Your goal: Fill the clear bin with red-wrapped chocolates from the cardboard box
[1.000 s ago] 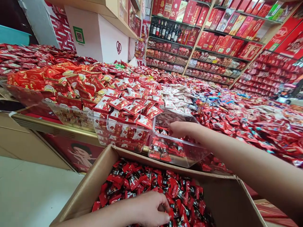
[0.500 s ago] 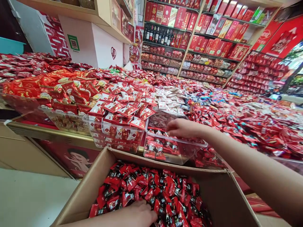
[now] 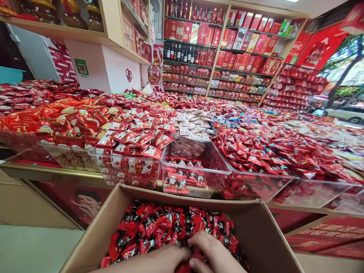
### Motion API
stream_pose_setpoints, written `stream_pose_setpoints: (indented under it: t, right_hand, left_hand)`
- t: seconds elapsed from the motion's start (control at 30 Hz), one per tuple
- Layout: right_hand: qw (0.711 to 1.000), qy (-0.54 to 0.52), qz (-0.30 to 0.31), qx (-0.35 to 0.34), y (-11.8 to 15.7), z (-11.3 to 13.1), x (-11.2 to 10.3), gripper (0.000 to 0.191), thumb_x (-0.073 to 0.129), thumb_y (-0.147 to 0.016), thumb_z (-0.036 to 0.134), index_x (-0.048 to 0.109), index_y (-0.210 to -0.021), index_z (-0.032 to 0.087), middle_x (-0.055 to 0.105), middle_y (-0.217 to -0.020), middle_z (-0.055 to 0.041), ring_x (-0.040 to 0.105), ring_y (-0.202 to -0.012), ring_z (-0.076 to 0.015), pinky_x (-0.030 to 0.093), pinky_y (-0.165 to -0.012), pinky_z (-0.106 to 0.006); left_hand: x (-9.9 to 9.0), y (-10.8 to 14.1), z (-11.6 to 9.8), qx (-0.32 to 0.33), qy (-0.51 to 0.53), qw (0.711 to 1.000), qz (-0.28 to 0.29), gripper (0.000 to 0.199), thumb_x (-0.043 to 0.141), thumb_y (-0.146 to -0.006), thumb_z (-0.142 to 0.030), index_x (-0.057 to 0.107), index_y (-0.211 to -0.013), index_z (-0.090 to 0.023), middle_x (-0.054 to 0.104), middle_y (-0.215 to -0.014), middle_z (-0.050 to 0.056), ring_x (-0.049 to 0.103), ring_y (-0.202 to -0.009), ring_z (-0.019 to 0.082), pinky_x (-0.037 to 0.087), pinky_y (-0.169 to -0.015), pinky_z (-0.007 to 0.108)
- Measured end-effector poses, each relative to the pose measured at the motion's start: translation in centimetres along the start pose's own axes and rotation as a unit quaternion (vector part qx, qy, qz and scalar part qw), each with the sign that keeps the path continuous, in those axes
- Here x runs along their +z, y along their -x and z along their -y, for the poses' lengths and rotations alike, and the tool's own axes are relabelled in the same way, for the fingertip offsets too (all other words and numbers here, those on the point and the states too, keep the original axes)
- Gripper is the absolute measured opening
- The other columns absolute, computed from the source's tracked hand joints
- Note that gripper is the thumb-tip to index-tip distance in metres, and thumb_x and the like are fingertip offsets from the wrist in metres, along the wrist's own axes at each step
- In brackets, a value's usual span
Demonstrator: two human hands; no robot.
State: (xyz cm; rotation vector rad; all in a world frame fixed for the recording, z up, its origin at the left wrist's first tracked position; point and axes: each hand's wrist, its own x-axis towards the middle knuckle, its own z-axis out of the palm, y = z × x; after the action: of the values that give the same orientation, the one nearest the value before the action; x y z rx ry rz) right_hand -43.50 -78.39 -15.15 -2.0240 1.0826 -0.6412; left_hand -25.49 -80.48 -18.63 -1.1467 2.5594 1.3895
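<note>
Black-and-red wrapped candies lie heaped inside an open cardboard box in front of me. My left hand reaches into the heap from the lower left; its fingertips are hidden among the candies and behind the other hand. Close beside it, my right hand has its fingers and thumb curled around some red wrappers. Just beyond the box stands a clear plastic bin with a low layer of the same kind of candies at its front.
Left of that bin, a clear bin overflows with red-and-white packets. More heaped red packets lie to the right. A gold-edged counter runs behind the box. Shelves with bottles and red gift boxes stand at the back.
My right hand has come out of the clear bin and down into the cardboard box, beside my left hand. The left hand stays among the candies. The view has tilted up slightly.
</note>
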Motion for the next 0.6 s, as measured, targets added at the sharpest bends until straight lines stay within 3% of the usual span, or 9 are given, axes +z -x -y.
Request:
stream_pose_setpoints:
  t: [0.07,0.1,0.2,0.27,0.37,0.43,0.5,0.6]
  right_hand:
    - [0.986,-0.134,0.007,0.095,-0.3,-1.8,1.4,0.032,0.056,-0.066,0.035,0.049,-0.093,0.02,0.055,-0.084,-0.0065,0.053,-0.073,-0.0181,0.043,-0.063,-0.031]
    - [0.966,-0.219,0.021,0.136,-0.6,-2.2,1.9,0.036,0.055,-0.066,0.041,0.046,-0.094,0.02,0.055,-0.078,-0.0048,0.054,-0.066,-0.0163,0.044,-0.057,-0.03]
    - [0.862,-0.458,0.047,0.211,-1.6,-1.8,2.4,0.045,0.048,-0.067,0.054,0.038,-0.094,0.019,0.051,-0.061,0.0014,0.052,-0.048,-0.0111,0.042,-0.046,-0.025]
    - [0.818,-0.53,0.012,0.222,-2.1,-0.9,2.2,0.044,0.053,-0.065,0.05,0.039,-0.092,0.019,0.051,-0.061,0.0027,0.052,-0.048,-0.0099,0.041,-0.047,-0.024]
    - [0.812,-0.548,-0.063,0.194,-2.4,0.2,1.4,0.044,0.069,-0.053,0.035,0.045,-0.086,0.017,0.055,-0.071,0.0004,0.055,-0.063,-0.0113,0.042,-0.057,-0.023]
    - [0.817,-0.541,-0.094,0.176,-2.4,0.6,0.7,0.046,0.071,-0.05,0.03,0.047,-0.087,0.017,0.058,-0.077,-0.0007,0.054,-0.071,-0.0116,0.041,-0.063,-0.023]
    - [0.826,-0.528,-0.105,0.166,-2.3,0.8,0.1,0.043,0.069,-0.053,0.029,0.047,-0.088,0.017,0.058,-0.075,0.0,0.053,-0.07,-0.0108,0.039,-0.065,-0.024]
    - [0.853,-0.485,-0.116,0.155,-2.3,1.0,-0.4,0.028,0.068,-0.055,0.028,0.05,-0.072,0.015,0.055,-0.062,0.0032,0.048,-0.058,-0.0073,0.036,-0.058,-0.02]
  left_hand:
    - [-1.7,0.4,-1.8,0.021,-0.004,0.998,-0.065,0.025,0.047,-0.07,-0.029,0.051,-0.095,-0.027,0.056,-0.083,-0.002,0.05,-0.071,0.015,0.038,-0.063,0.022]
    - [-2.4,0.5,-2.7,0.039,-0.002,0.995,-0.089,0.026,0.046,-0.07,-0.025,0.05,-0.095,-0.027,0.056,-0.085,-0.002,0.05,-0.073,0.014,0.038,-0.066,0.022]
    - [-3.5,0.8,-4.2,0.045,-0.06,0.985,-0.153,0.027,0.038,-0.075,-0.02,0.052,-0.096,-0.028,0.054,-0.082,0.0,0.048,-0.076,0.015,0.037,-0.068,0.023]
    - [-3.7,0.9,-4.3,0.038,-0.065,0.981,-0.177,0.036,0.036,-0.075,-0.019,0.046,-0.108,-0.03,0.051,-0.088,0.002,0.047,-0.079,0.016,0.037,-0.071,0.026]
    - [-4.0,0.7,-3.7,0.031,0.086,0.979,-0.184,0.054,0.036,-0.074,-0.015,0.024,-0.124,-0.03,0.047,-0.096,0.002,0.046,-0.077,0.013,0.037,-0.072,0.026]
    - [-4.3,0.5,-3.4,0.009,0.242,0.955,-0.172,0.054,0.036,-0.075,-0.017,0.019,-0.125,-0.027,0.047,-0.096,0.002,0.047,-0.072,0.011,0.04,-0.066,0.025]
    - [-4.6,0.3,-3.4,-0.015,0.345,0.925,-0.16,0.045,0.038,-0.077,-0.024,0.028,-0.121,-0.023,0.048,-0.09,0.001,0.047,-0.068,0.01,0.04,-0.059,0.023]
    - [-4.7,0.0,-3.8,-0.026,0.367,0.916,-0.162,0.031,0.046,-0.074,-0.036,0.049,-0.097,-0.015,0.051,-0.075,0.0,0.045,-0.06,0.009,0.037,-0.054,0.021]
